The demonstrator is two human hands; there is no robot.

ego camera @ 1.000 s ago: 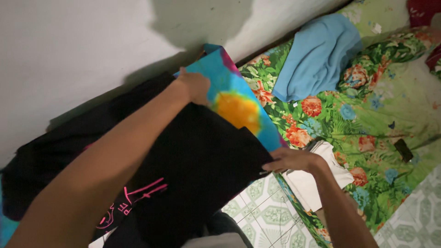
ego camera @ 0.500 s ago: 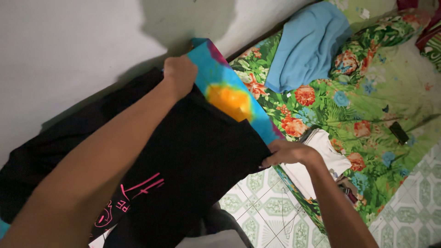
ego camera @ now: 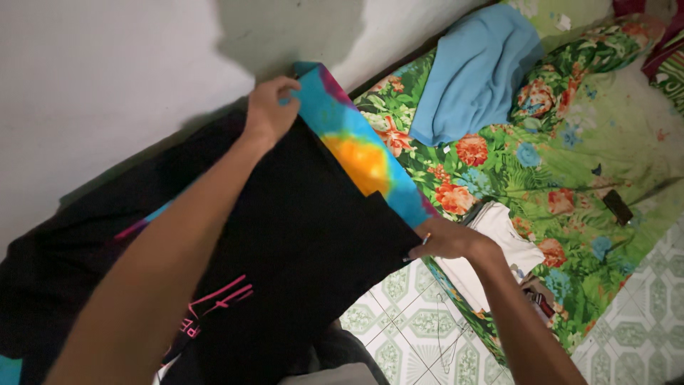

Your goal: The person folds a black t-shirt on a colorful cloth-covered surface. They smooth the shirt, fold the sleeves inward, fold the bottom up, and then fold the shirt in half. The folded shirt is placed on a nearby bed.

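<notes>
Black shirt (ego camera: 299,235) covers most of the tie-dye cloth (ego camera: 356,142) from my view. Shirt runs off frame at 7 o'clock. Small dark object (ego camera: 617,207) at 3 o'clock: can't identify.

Single head view, steep downward, close over floral bedsheet (ego camera: 541,171) by wall (ego camera: 107,71).

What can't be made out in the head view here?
- Black shirt: its pink print is cut by the left arm and the fold; the bottom edge crops the lower part.
- Tie-dye cloth: mostly covered by the black shirt.
- Left hand fingertips: curled over the cloth edge, grip unclear.
- Right hand: fingers tucked at the shirt corner.
- Small dark thing on the floral sheet: too small to identify.
</notes>
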